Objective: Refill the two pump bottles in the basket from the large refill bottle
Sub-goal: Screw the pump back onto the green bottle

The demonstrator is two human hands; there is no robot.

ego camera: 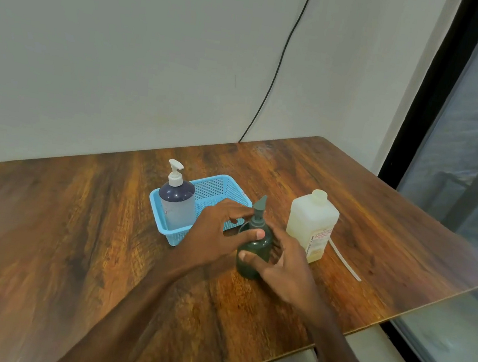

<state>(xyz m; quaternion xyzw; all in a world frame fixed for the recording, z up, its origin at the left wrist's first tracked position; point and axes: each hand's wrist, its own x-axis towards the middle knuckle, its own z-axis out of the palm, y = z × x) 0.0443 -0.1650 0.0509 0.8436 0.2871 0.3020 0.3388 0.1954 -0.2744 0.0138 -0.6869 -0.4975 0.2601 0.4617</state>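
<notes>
Refill bottle stands right of ctr, looks capped, so prob. nothing poured yet. Blue basket, left of ctr, holds 1 white-pump bottle. Green pump bottle is out at ctr w/ pump on: right hand wraps its body, left hand pinches its collar. Both 2 refills seem left.

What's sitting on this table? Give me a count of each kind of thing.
Pump bottles: 2 (white-pump bottle in the basket, green pump bottle outside it)
Refill bottle: 1
Basket: 1
White strip: 1
Total: 5
</notes>
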